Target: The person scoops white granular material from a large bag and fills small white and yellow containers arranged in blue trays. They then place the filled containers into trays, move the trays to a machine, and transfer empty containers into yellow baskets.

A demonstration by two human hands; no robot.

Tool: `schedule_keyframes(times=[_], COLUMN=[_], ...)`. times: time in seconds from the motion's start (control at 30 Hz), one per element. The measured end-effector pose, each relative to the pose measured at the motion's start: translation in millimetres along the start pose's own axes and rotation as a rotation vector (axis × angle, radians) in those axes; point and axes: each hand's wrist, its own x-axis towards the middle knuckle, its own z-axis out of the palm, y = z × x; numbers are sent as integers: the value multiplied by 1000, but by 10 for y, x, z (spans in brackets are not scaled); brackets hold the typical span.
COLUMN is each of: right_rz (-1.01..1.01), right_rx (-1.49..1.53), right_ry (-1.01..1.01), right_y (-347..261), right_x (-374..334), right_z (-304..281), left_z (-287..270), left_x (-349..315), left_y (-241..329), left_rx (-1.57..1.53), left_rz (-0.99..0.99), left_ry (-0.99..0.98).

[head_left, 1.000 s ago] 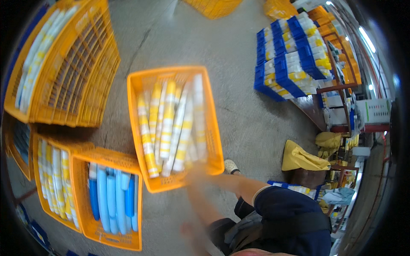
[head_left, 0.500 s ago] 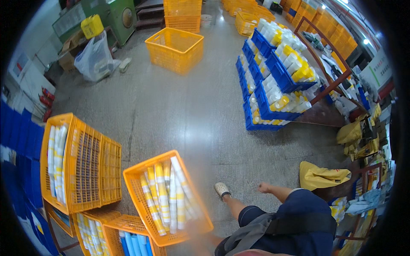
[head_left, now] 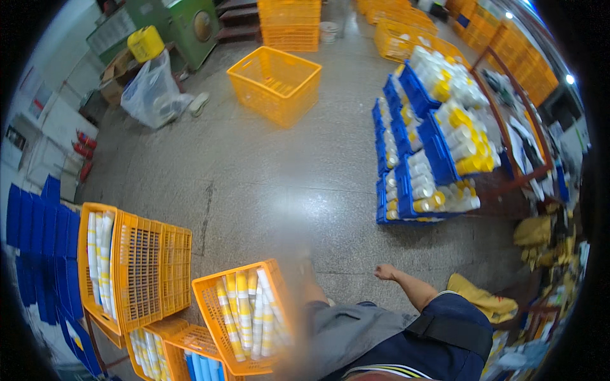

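An orange plastic crate (head_left: 204, 297) stands at the lower left, holding several long white-and-yellow tubes (head_left: 244, 311) laid side by side. A blurred smear covers its right side and the area of my left hand, so those fingers cannot be made out. My right hand (head_left: 384, 272) hangs over the floor in front of my dark shorts, loosely curled with nothing visible in it. A grey apron (head_left: 356, 333) spreads across my lap. Close to the first crate are a smaller crate of blue tubes (head_left: 204, 368) and another with white-and-yellow tubes (head_left: 147, 352).
At left rises an orange crate stack (head_left: 152, 270) beside blue bins (head_left: 41, 222). Blue crates (head_left: 416, 105) of white and yellow tubes are piled at right near a red-framed table (head_left: 546, 168). Ahead on the floor stands an orange crate (head_left: 273, 89); a yellow sack (head_left: 483, 298) lies at right.
The whole view has shifted, so the crates and floor sit lower and further right. My right hand has swung slightly forward. The clog on my foot, plain earlier, is lost in the blur.
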Motion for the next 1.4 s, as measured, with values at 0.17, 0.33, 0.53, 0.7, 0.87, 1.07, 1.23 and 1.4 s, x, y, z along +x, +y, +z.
schedule_keyframes(times=[0.17,0.33,0.53,0.7,0.87,1.07,1.23,1.4], right_rz=[61,197,324,-364,199,-19,151,208], right_rx=[602,637,596,-664,439,642,399,201], right_ry=[73,79,17,-259,-27,224,110,-34], right_y=[-993,-1301,-1100,-1298,-2451,-3836,-4766,-5164], right_x=[661,1120,2338,3510,4556,5745,6023,6171], right_z=[-1461,-2471,-3109,-4193,-5897,-7533,-8230,-8686], left_z=[-656,-1792,-3631,-4481,-4836,-5038,-5739,-6948], left_x=[268,897,1542,1543,1859,2682,3250,3644], left_y=[1227,3063,6581,7893,7884,7167,7909,9321], left_rx=[-103,585,-301,-352,-531,-736,-966,-1109], left_rz=[-5,500,533,565,211,-296,-307,102], left_ry=[15,240,286,355,205,-42,-138,52])
